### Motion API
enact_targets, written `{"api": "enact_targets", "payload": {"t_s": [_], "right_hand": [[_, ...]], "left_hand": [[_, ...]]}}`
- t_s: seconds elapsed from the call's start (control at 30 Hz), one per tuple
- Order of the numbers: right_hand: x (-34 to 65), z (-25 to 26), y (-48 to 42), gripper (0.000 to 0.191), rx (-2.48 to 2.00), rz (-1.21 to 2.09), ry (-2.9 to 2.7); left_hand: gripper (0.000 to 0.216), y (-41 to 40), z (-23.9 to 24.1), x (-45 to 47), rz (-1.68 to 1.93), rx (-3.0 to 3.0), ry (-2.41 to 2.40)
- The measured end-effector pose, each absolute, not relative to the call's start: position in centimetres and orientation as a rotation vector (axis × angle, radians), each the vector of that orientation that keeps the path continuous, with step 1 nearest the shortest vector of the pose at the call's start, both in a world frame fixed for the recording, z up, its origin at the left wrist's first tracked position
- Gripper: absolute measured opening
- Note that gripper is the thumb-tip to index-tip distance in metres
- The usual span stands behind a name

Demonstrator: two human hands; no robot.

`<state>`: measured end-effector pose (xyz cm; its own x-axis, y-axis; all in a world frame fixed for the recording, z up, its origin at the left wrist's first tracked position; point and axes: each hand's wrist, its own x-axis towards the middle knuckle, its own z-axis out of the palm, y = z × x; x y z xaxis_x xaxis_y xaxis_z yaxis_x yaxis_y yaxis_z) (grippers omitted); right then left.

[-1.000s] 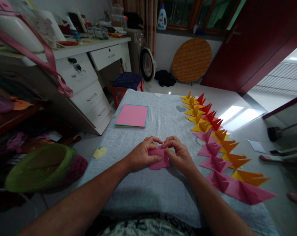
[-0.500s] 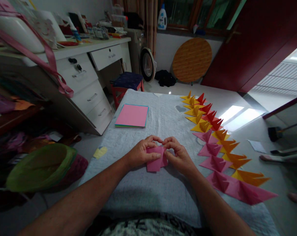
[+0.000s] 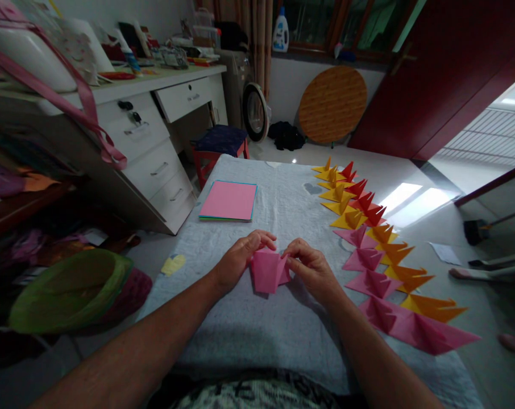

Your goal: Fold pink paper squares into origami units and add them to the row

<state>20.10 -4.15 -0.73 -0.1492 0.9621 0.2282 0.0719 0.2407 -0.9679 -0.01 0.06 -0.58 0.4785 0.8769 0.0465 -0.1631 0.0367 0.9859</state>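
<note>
Left fingers (image 3: 264, 235) partly behind pink paper (image 3: 265, 271)

Folded paper (image 3: 266, 272): your twelve o'clock, between left hand (image 3: 236, 259) and right hand (image 3: 312, 265).
Paper stack (image 3: 229, 200): on table (image 3: 289, 207), between eleven and twelve, beyond the hands.
Folded figures (image 3: 363, 259): two rows on table, one to two.
Bin (image 3: 132, 288): your ten, left of table.

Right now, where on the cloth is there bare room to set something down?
Free: cloth between the paper stack and yellow folded figures; cloth between the forearms, toward the shirt. Crowded: right side, rows of folded figures; centre, left hand and right hand at the pink paper.
</note>
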Motion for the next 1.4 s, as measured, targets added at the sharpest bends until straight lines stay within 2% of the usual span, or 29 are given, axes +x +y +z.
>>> {"api": "enact_targets", "payload": {"t_s": [0.13,0.2,0.27,0.4,0.47,0.77,1.03,1.4], "right_hand": [[20.3,-0.7,-4.3,0.011,-0.996,1.114,-1.424],[20.3,-0.6,-4.3,0.012,-0.973,1.129,-1.382],[20.3,-0.5,-4.4,0.012,-0.949,1.152,-1.318],[20.2,-0.4,-4.4,0.011,-0.924,1.191,-1.197],[20.2,-0.4,-4.3,0.011,-0.920,1.190,-1.175],[20.2,-0.1,-4.3,0.010,-0.937,1.186,-1.083],[20.2,-0.3,-4.2,0.022,-1.063,1.176,-1.055],[20.3,0.0,-4.2,0.007,-1.040,1.072,-1.214]], "left_hand": [[0.040,0.3,-1.1,0.3,1.007,1.049,0.795],[0.046,0.2,-1.0,0.2,0.930,0.996,0.746],[0.062,0.1,-0.9,0.0,0.830,0.973,0.639],[0.119,-0.3,-0.6,-0.3,0.680,1.024,0.538],[0.131,-0.5,-0.5,-0.3,0.653,1.035,0.566],[0.119,-0.8,-0.1,0.2,0.645,0.959,0.572],[0.123,-0.9,0.3,-0.2,0.580,1.014,0.596],[0.120,-0.8,-0.1,-0.5,0.511,1.143,0.587]]}}
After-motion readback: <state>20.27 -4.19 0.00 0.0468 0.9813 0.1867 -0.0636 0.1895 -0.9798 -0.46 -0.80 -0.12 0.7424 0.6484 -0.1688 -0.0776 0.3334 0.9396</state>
